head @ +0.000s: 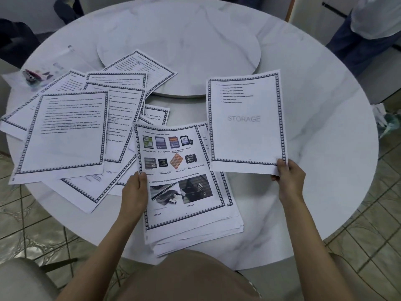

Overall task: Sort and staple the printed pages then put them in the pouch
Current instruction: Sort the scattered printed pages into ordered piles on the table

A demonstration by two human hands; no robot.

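White marble table (pixel 303 109) carries, far left, a stapler (pixel 32 76) by the clear pouch (pixel 63 59), then loose pages (pixel 65 131) fanned face up, likely for reading while sorting. At the front edge the left hand (pixel 134 190) clamps the stack (pixel 184 213) by its left side, thumb on top, steadying it. The right hand (pixel 288 177) pinches the bottom corner of a single page (pixel 245 122) just right of the stack, apparently to judge where it belongs.

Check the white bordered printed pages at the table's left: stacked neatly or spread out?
Spread out: the white bordered pages overlap at differing angles across the round marble table.
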